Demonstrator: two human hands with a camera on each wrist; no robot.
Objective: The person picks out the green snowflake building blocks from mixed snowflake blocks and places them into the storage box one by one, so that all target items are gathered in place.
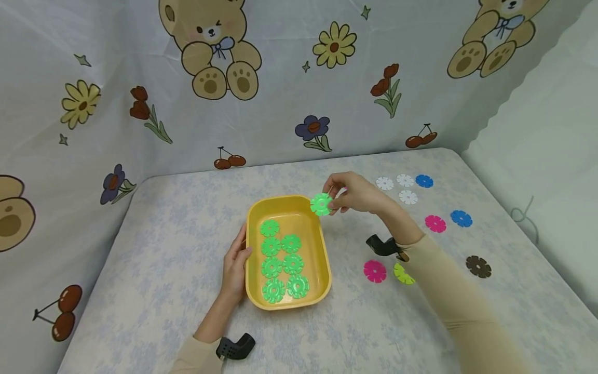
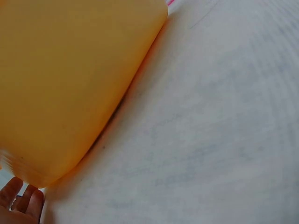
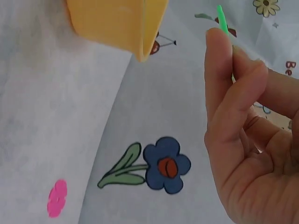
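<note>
In the head view a yellow plastic tray [image 1: 314, 249] sits mid-table, holding several flat green notched building discs [image 1: 293, 264] in two columns. My left hand [image 1: 235, 267] grips its left side, thumb at the rim; in the left wrist view the fingertips [image 2: 32, 203] meet the tray's outer wall [image 2: 70, 93]. Between thumb and fingers, my right hand [image 1: 357, 193] pinches one green building disc [image 1: 320, 204] beside the tray's far right corner. The right wrist view shows that green disc [image 3: 222, 19] edge-on, mostly hidden by the fingers.
Loose notched discs lie right of the tray: white [image 1: 408, 197], blue [image 1: 461, 218], pink [image 1: 435, 224] and brown [image 1: 478, 266]. A nearer pink disc [image 1: 375, 271] lies beside a yellow-green disc [image 1: 404, 274] partly under the right sleeve. A patterned cloth [image 1: 280, 78] hangs behind the table.
</note>
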